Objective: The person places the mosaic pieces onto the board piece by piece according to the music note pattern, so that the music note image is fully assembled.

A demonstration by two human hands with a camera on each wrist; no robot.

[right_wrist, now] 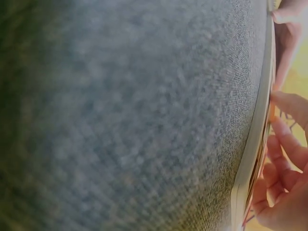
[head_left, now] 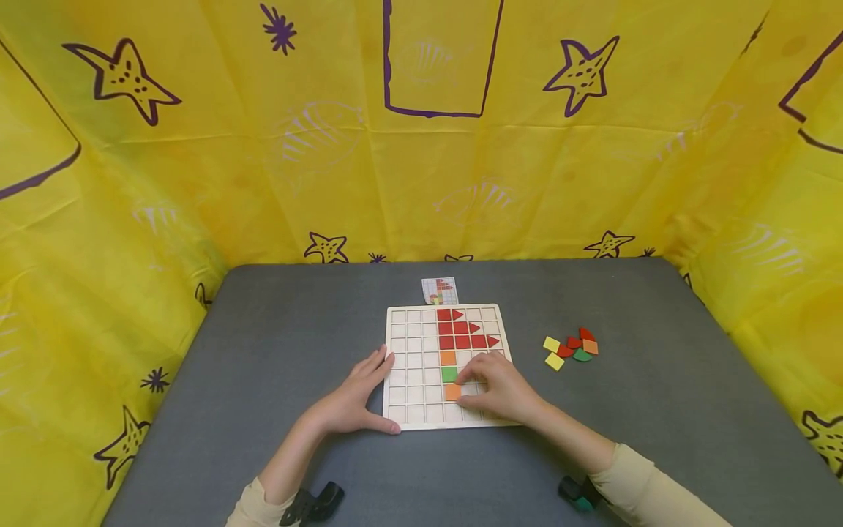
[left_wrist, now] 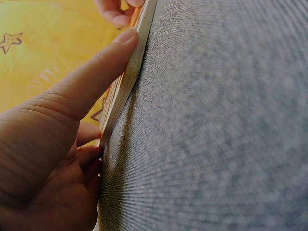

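A wooden grid board (head_left: 415, 397) lies on the table, with red square and triangle tiles in its upper rows. Below them, one column holds an orange tile (head_left: 448, 358), a green tile (head_left: 449, 375) and a lower orange square tile (head_left: 452, 393). My right hand (head_left: 503, 388) pinches that lower orange tile between thumb and forefinger, right at its grid cell. Along the board's left side rests my left hand (head_left: 352, 401), fingers extended at the edge and thumb on the near left corner. The left wrist view shows that thumb (left_wrist: 96, 72) lying over the board's rim.
A small pattern card (head_left: 439, 290) touches the board's far edge. To the right lies a loose group of yellow, red, orange and green tiles (head_left: 555, 361), some of them quarter-round. Yellow printed cloth (head_left: 421, 183) walls in the grey table (head_left: 290, 315) at the back and sides.
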